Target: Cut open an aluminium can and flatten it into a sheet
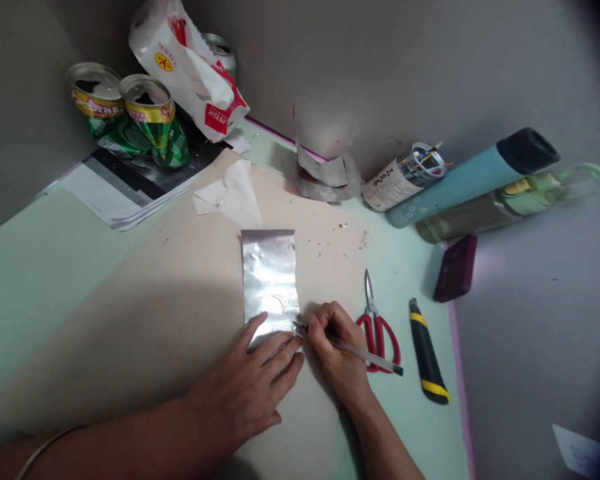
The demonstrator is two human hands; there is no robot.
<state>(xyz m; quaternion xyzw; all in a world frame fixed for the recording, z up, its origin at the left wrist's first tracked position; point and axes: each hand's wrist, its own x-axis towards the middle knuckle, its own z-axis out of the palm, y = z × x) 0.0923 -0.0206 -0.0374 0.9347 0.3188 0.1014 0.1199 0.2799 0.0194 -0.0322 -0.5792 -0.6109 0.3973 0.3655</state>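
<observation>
A shiny rectangular metal sheet (267,263) lies flat on the beige paper, with a few lines like a small plant drawn on its lower half. My left hand (255,373) rests spread over the sheet's bottom end, fingers apart, pressing on it. In my right hand (337,353) is a pen (360,352) with a clear barrel and a black end. Its tip meets the sheet near the lower right edge. Just right of that hand lie red-handled scissors (379,333), partly hidden behind the pen and hand.
A black-and-yellow utility knife (429,353) and a dark red box (455,268) lie at right. Behind stand a pen holder (390,183), a blue bottle (465,177) and a green bottle (480,212). Crushed cans (155,123), a plastic bag (190,73) and white tissue (235,193) are at back left.
</observation>
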